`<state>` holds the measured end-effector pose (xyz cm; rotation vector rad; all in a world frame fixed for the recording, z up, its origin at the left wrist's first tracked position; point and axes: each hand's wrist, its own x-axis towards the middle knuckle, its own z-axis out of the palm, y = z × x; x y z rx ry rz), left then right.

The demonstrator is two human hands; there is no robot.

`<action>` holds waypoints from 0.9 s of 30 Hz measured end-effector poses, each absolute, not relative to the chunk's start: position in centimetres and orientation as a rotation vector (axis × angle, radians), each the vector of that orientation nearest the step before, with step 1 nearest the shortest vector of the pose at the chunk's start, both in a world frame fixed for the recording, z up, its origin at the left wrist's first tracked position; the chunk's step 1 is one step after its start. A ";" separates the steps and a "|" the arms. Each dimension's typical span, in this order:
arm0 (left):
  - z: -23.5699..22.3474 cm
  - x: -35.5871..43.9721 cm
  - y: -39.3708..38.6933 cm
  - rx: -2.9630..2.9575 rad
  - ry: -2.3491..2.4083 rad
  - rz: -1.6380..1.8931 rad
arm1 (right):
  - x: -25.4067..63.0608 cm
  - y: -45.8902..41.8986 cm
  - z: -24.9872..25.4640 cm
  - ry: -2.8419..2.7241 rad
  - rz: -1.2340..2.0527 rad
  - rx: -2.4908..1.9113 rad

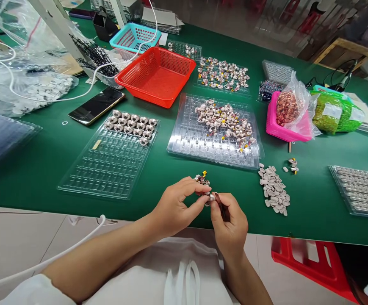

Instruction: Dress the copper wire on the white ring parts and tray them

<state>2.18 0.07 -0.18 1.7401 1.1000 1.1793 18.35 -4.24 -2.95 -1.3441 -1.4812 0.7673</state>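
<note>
Close to the table's front edge, my left hand [179, 205] and my right hand [231, 224] meet fingertip to fingertip. Both pinch a small shiny silver part [212, 197], rounded like an earbud shell; the fingers cover much of it. A dark, narrow thing [223, 211] shows inside my right hand, its kind unclear. Just beyond my left fingers lies a little heap of small parts with yellow tabs [202, 178]. Ahead, a stack of clear trays [184, 146] bears many loose shells with yellow tabs. To the left, a clear tray [98, 178] has rounded silver shells in its far rows.
Small pale oval pieces [274, 190] lie right of my hands. Farther back stand a red basket [158, 80], a blue basket [136, 36] and a pink basket [285, 129]. A phone [97, 106] and white cable [76, 96] lie left. A filled tray [361, 190] sits right.
</note>
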 end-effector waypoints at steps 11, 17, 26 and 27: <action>-0.5 1.9 0.1 1.712 1.027 1.174 | 18.6 -4.3 -3.1 -1.337 0.902 -1.403; -0.5 1.4 0.3 1.555 1.048 1.066 | 18.5 -4.1 -3.1 -1.325 0.927 -1.400; -0.3 1.1 0.4 1.620 1.007 1.042 | 19.0 -3.6 -2.9 -1.554 0.751 -1.256; -0.3 1.1 0.4 1.619 0.993 1.049 | 19.2 -3.6 -2.7 -1.571 0.757 -1.248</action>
